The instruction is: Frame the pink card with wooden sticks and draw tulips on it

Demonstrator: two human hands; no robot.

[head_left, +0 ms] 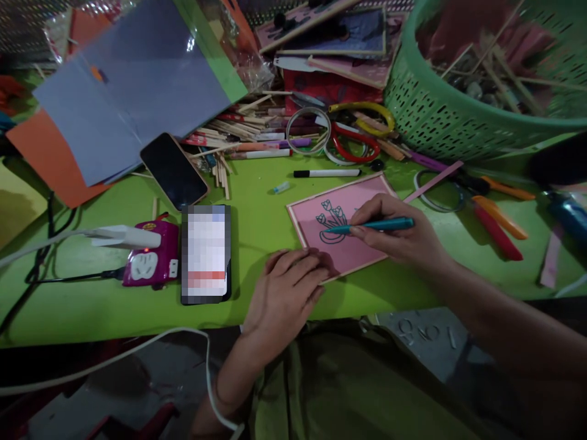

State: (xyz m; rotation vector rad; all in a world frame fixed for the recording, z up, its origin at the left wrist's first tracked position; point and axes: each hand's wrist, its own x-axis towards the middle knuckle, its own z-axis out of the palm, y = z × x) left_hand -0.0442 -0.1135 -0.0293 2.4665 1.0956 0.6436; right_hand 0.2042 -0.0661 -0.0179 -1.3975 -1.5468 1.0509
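Note:
A teal pen (389,224) is gripped in my right hand (394,229), its tip on a pink sheet (353,253) edged with thin wooden strips. Dark outlines of flowers in a bowl-like pot (334,237) show under the tip. My left hand (291,287) lies flat with fingers stretched out, its fingertips on the lower left edge of the framed sheet. Just beyond the sheet lie a black-and-white marker (327,173) and a small clear pen cap (281,187).
Left of my hands lie a lit phone (206,253), a dark phone (174,171) and a magenta power socket (153,253) with cables. Wooden sticks (243,125), tape rings and scissors crowd the back. A green basket (426,116) stands back right; orange-handled pliers (499,217) lie right.

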